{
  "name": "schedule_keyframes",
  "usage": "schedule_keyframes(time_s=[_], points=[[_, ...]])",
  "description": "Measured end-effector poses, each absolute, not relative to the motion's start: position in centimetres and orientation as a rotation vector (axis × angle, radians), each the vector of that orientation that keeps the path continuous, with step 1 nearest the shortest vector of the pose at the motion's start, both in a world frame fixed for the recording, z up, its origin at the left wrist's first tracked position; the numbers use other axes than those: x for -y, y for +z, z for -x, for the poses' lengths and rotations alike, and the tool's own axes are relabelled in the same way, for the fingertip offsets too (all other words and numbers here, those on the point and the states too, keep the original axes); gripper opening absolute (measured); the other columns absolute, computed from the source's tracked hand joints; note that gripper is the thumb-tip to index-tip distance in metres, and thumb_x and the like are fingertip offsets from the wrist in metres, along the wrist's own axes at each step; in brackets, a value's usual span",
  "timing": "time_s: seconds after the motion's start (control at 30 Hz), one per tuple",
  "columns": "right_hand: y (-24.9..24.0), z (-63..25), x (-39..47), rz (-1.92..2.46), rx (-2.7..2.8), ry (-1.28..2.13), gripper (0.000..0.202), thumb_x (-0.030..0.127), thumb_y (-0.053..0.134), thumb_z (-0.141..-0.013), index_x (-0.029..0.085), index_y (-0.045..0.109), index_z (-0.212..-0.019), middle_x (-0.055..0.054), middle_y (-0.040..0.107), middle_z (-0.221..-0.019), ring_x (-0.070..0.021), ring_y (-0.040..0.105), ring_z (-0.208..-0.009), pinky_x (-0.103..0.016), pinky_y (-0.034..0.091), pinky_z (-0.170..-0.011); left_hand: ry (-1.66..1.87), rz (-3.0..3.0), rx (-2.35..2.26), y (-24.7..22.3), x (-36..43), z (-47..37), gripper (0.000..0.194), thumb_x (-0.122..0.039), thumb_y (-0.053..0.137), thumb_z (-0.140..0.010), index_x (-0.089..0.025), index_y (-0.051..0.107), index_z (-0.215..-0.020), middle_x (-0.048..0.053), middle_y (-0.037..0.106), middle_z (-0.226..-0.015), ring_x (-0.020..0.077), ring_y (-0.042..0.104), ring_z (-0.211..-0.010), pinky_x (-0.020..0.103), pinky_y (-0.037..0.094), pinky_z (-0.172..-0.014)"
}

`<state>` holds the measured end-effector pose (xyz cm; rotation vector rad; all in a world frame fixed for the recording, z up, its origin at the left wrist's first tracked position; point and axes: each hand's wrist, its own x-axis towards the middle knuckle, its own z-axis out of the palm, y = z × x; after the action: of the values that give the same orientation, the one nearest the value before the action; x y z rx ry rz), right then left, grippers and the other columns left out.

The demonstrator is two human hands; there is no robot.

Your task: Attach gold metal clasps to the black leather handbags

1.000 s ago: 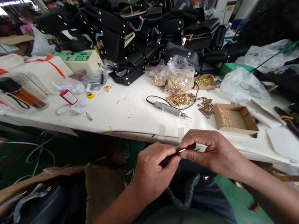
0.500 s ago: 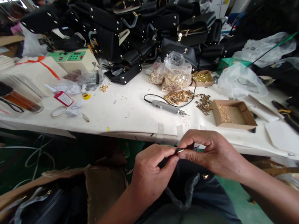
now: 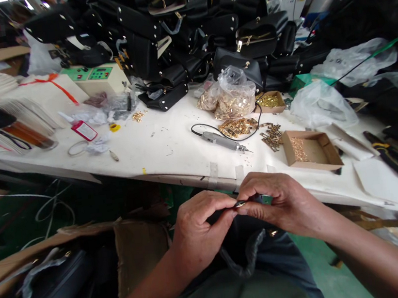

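A black handbag [image 3: 233, 242] with a plastic-wrapped handle [image 3: 246, 270] rests on my lap. Above it, a dark edge of the bag carrying a small gold metal fitting [image 3: 240, 203] is pinched between my fingertips. My left hand [image 3: 204, 231] closes thumb and forefinger on the left end of that edge. From the other side my right hand [image 3: 275, 202] grips the same spot, thumb below and fingers on top. The fingertips nearly meet and hide most of the fitting. A gold stud [image 3: 273, 233] shows on the bag below my right hand.
On the white table [image 3: 171, 157] lie an electric screwdriver [image 3: 220, 141], loose gold fittings [image 3: 238, 127], a cardboard tray of small screws [image 3: 326, 152] and pliers [image 3: 390, 155]. Black handbags [image 3: 185, 48] are heaped behind. A carton of bags [image 3: 139, 254] stands at my left.
Both hands keep their pinch at nearly the same place. The gold fitting has tilted slightly between the fingertips, and less of its face shows.
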<state>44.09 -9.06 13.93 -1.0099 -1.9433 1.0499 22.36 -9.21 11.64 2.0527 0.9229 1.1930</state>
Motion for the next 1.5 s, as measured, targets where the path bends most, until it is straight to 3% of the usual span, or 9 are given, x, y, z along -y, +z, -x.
schedule_keyframes(time_s=[0.27,0.77,0.97,1.07,1.2,1.33,1.5], points=[[14.0,-44.0,9.1,0.911,2.063,0.862,0.007,0.022,0.072,-0.095,0.018,0.07,-0.089,-0.003,0.07,-0.081,-0.0115,0.064,-0.073,-0.023,0.046,-0.064,1.194,-2.039,-0.883,11.5,9.4,-22.2,0.016,-0.004,0.073,-0.086,-0.019,0.073,-0.092,0.001,0.077,-0.086,0.0131,0.072,-0.078,0.024,0.056,-0.074],[13.0,-43.6,9.6,0.86,2.048,0.542,0.009,0.015,0.078,-0.088,0.019,0.07,-0.092,-0.003,0.074,-0.084,-0.0128,0.068,-0.074,-0.024,0.05,-0.068,1.233,-2.153,-0.872,11.2,9.1,-22.4,0.018,-0.002,0.069,-0.088,-0.019,0.071,-0.095,0.002,0.078,-0.094,0.0125,0.074,-0.089,0.021,0.057,-0.085],[12.5,-43.7,9.1,0.906,1.984,0.646,0.006,0.014,0.075,-0.091,0.018,0.071,-0.092,-0.003,0.072,-0.082,-0.013,0.067,-0.074,-0.025,0.05,-0.067,0.944,-2.114,-1.064,10.8,8.4,-22.3,0.015,-0.02,0.074,-0.091,-0.021,0.075,-0.106,0.003,0.079,-0.098,0.0181,0.074,-0.09,0.027,0.056,-0.083],[12.3,-43.8,8.8,0.969,1.926,0.747,0.004,0.018,0.072,-0.093,0.019,0.071,-0.09,-0.003,0.071,-0.081,-0.0133,0.066,-0.073,-0.025,0.049,-0.066,0.808,-2.093,-1.137,11.0,8.0,-22.5,0.008,-0.023,0.07,-0.094,-0.022,0.078,-0.095,0.003,0.078,-0.092,0.0179,0.072,-0.085,0.026,0.053,-0.075],[12.1,-44.0,8.4,1.076,1.866,0.855,0.012,0.026,0.074,-0.094,0.019,0.071,-0.084,-0.002,0.069,-0.077,-0.0143,0.064,-0.071,-0.026,0.048,-0.065,0.681,-2.06,-1.132,11.2,7.4,-22.7,0.013,-0.023,0.069,-0.093,-0.02,0.076,-0.083,0.0,0.075,-0.078,0.0152,0.067,-0.07,0.024,0.047,-0.063],[12.1,-43.8,8.3,1.093,1.877,0.87,0.015,0.03,0.072,-0.095,0.019,0.071,-0.085,-0.002,0.07,-0.078,-0.0153,0.064,-0.071,-0.027,0.047,-0.066,0.723,-2.021,-1.126,11.0,7.2,-22.7,0.014,-0.021,0.07,-0.092,-0.019,0.073,-0.078,-0.002,0.071,-0.07,0.0132,0.063,-0.061,0.023,0.042,-0.056],[12.1,-43.6,8.6,1.104,1.861,0.874,0.016,0.031,0.071,-0.096,0.019,0.071,-0.085,-0.003,0.07,-0.079,-0.0151,0.064,-0.073,-0.027,0.047,-0.067,0.841,-1.996,-1.108,10.5,7.8,-22.6,0.015,-0.02,0.07,-0.091,-0.018,0.07,-0.076,0.0,0.07,-0.072,0.013,0.063,-0.064,0.022,0.042,-0.057]])
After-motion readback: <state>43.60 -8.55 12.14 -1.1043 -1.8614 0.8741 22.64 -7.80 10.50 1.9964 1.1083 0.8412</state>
